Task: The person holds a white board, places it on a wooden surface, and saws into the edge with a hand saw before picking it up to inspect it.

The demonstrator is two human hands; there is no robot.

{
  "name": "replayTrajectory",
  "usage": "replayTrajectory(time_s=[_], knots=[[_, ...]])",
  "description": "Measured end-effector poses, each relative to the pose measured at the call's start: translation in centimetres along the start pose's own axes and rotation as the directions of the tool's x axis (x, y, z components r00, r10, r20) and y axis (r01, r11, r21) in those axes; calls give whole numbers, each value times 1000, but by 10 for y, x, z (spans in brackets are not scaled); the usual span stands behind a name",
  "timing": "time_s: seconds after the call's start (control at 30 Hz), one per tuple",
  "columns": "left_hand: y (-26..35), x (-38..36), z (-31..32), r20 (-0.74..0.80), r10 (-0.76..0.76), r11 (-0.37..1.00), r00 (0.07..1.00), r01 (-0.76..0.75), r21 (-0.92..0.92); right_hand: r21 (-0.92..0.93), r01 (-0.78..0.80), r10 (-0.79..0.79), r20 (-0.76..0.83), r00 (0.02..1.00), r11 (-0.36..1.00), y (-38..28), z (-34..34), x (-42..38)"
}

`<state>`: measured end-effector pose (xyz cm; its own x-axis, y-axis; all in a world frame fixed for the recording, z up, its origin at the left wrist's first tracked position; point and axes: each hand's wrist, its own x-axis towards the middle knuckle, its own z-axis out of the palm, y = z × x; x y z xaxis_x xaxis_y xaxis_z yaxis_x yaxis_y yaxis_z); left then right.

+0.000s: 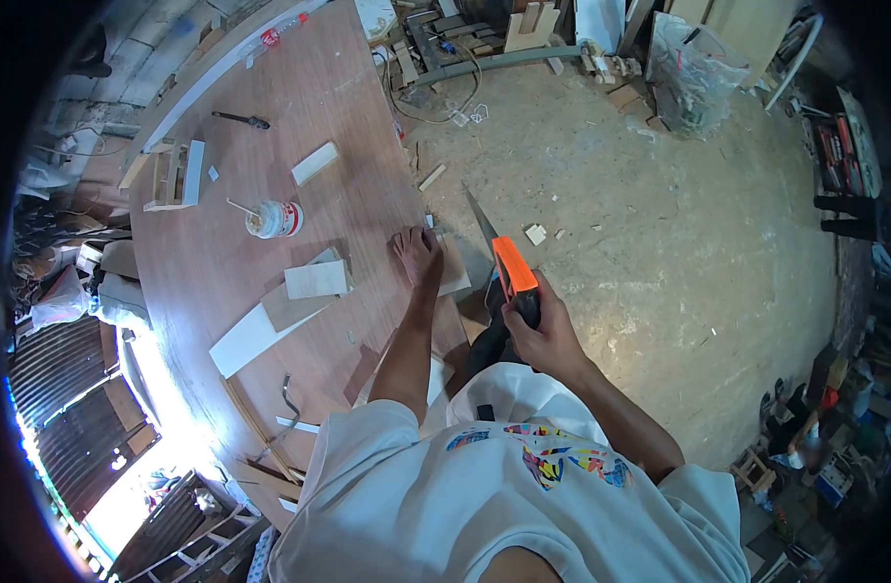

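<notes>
Saw: orange-and-black-handled metal handsaw [515,266], grasped by the right hand [547,332], beyond the tabletop's edge.
Board: flat pale wooden board [454,269], jutting past that edge, the left hand [419,257] on it; whether those fingers clench, I cannot tell.
Tabletop edge: brown wood-grain tabletop [367,165], its near part covered by the white printed shirt [484,496].
Open room: bare grey concrete floor [659,262], rightward.
Hidden: part of the board, under hand and forearm.
Unclear: blade-to-board contact.

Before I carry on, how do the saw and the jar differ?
The saw is gripped in the right hand; the jar rests on the table. The saw is long and tapering; the jar is squat and rounded. The saw shows orange; the jar is whitish and red.
</notes>
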<state>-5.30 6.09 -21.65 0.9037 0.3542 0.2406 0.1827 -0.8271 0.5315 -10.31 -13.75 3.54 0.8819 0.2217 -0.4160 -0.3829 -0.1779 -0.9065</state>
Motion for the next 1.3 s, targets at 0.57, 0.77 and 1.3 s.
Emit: replayTrajectory(time_s=[0.57,0.77,1.3], knots=[[-15,0,14,-100,103,994,990,-100,35,30,-4,1,112,994,1000,-29,29,27],[-11,-2,11,-64,45,999,997,-44,12,146,1,-19,121,992,989,-27,38,39],[-15,-6,7,92,63,997,994,-67,34,-62,-289,294,121,948,955,-20,69,147]])
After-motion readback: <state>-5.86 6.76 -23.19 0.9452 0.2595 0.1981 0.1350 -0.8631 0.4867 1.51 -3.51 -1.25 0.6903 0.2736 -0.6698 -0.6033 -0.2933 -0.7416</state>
